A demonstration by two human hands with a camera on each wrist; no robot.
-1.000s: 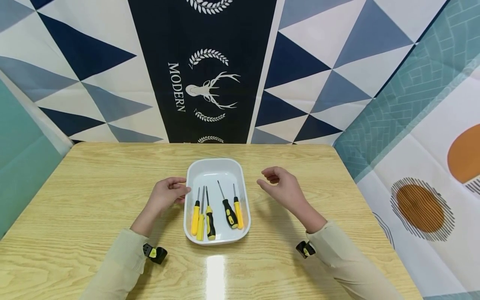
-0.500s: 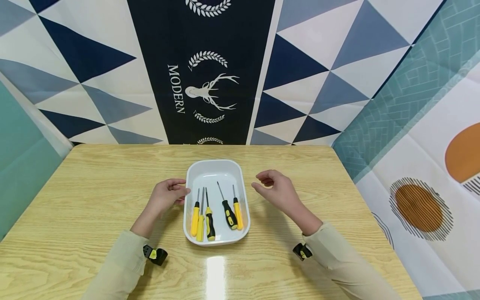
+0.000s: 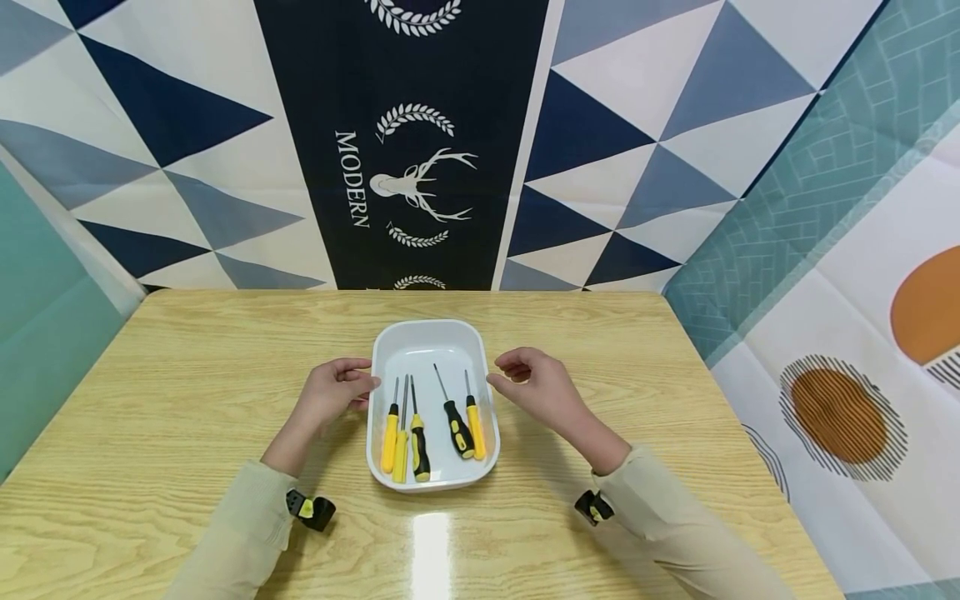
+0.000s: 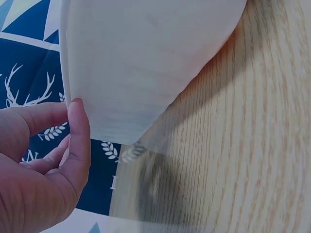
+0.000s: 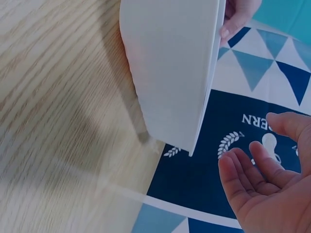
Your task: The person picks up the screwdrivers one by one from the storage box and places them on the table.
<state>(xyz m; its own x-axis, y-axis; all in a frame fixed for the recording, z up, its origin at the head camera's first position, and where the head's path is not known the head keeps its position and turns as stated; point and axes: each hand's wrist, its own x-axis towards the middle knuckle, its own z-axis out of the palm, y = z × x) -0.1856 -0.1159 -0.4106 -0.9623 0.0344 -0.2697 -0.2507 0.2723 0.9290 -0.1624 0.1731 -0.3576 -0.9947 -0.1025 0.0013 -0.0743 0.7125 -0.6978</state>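
The left hand pinches the left rim of the tray; the right hand, relaxed, holding nothing, hangs just beside the opposite rim. The tray, on the table, seems light and stiff; grip both long rims, level, as its screwdrivers may slide.

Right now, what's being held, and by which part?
White, rectangular, plastic-looking tray: left hand pinches its left rim. Right hand holds nothing.

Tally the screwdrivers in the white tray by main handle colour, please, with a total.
Mostly yellow-handled screwdrivers: 3
Black-and-yellow-handled screwdrivers: 2
Total: 5
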